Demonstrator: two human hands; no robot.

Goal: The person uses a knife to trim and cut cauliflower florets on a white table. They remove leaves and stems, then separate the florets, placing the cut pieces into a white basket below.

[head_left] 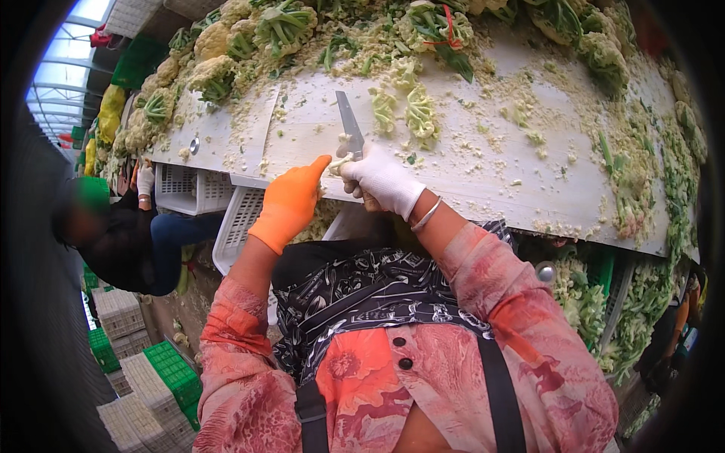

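Observation:
My right hand [384,178], in a white knitted glove, is wrapped round the handle of a knife [347,115]. Its broad metal blade points away from me over the white tabletop [317,121], and the brown handle end shows below my palm. To its left is my left hand [290,201] in an orange glove, fingers closed at a small pale cauliflower piece [339,164]. That piece lies between both hands, touching the white glove; its exact grip is partly hidden. Two cut cauliflower florets [421,117] lie just beyond the knife, to the right.
Heaped cauliflower heads [283,29] line the table's far side, with crumbs and leaves strewn about. White plastic crates [240,226] stand under the near edge. Leafy trimmings [638,317] hang down at the right. A co-worker [121,241] sits at left, near stacked crates [147,385].

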